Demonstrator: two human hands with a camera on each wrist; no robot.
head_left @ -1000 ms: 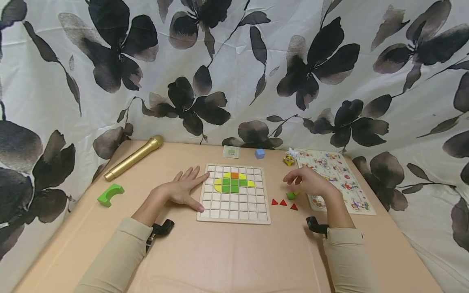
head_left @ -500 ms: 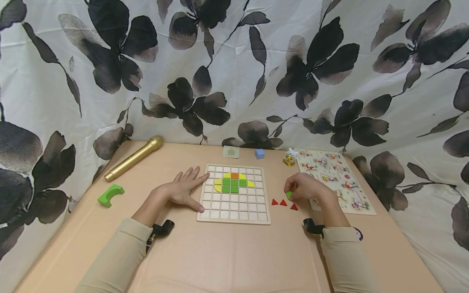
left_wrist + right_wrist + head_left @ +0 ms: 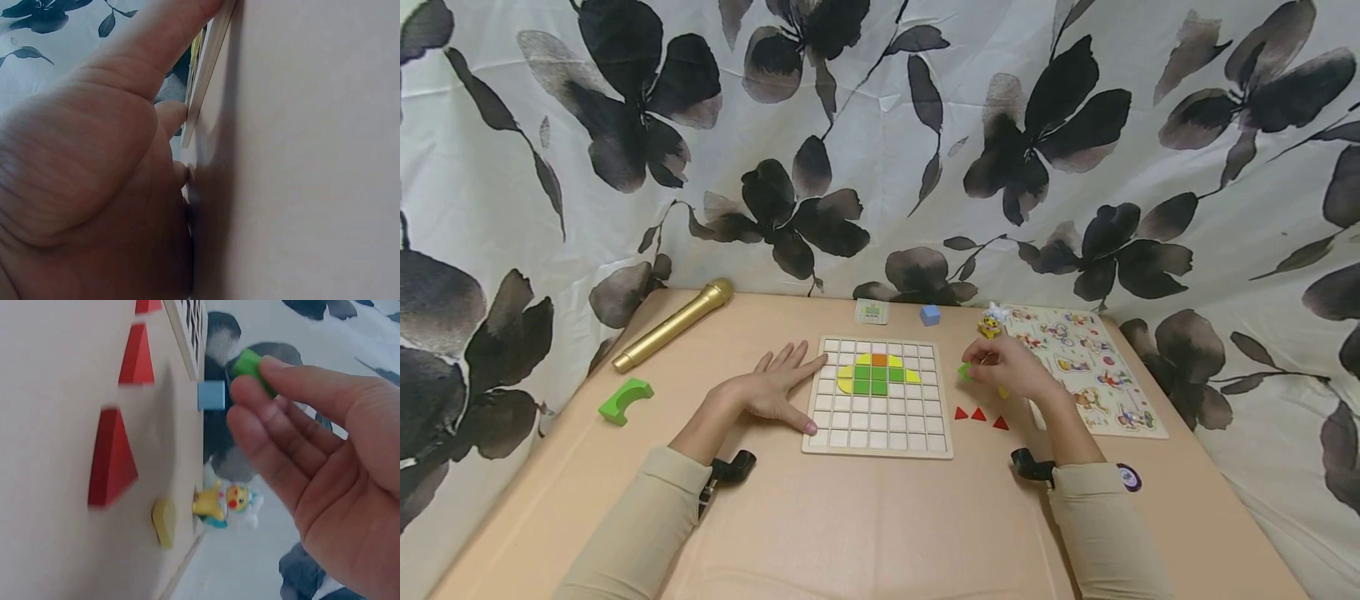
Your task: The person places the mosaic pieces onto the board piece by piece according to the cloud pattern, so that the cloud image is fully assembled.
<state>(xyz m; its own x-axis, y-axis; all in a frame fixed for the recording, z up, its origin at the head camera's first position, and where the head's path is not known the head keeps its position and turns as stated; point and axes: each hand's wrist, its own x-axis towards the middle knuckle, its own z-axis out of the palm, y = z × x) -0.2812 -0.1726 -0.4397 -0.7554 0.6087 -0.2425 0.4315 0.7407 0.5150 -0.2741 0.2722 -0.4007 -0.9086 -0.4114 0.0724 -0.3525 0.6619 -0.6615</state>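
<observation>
My left hand (image 3: pixel 767 392) lies flat with fingers spread, its thumb and a fingertip at the left edge of the white grid board (image 3: pixel 880 437). On the board green, yellow and orange tiles (image 3: pixel 871 380) fill some of the upper squares. My right hand (image 3: pixel 1011 367) pinches a small green block (image 3: pixel 249 364) between thumb and fingers, raised off the table to the right of the board. Below that hand lie three red triangular blocks (image 3: pixel 978 414). A yellow block (image 3: pixel 164 523) rests on the table under the right hand, mostly covered by it in the head view.
Behind the board are a small patterned card (image 3: pixel 872 312), a blue cube (image 3: pixel 930 315) and a yellow toy figure (image 3: pixel 989 325). A picture board (image 3: pixel 1120 400) lies at right. A gold microphone (image 3: pixel 673 325) and a green arch block (image 3: pixel 625 401) lie at left.
My right hand came down onto the green block, pinched it, and lifted it up and left toward the board. The left hand stayed at the board's edge.
</observation>
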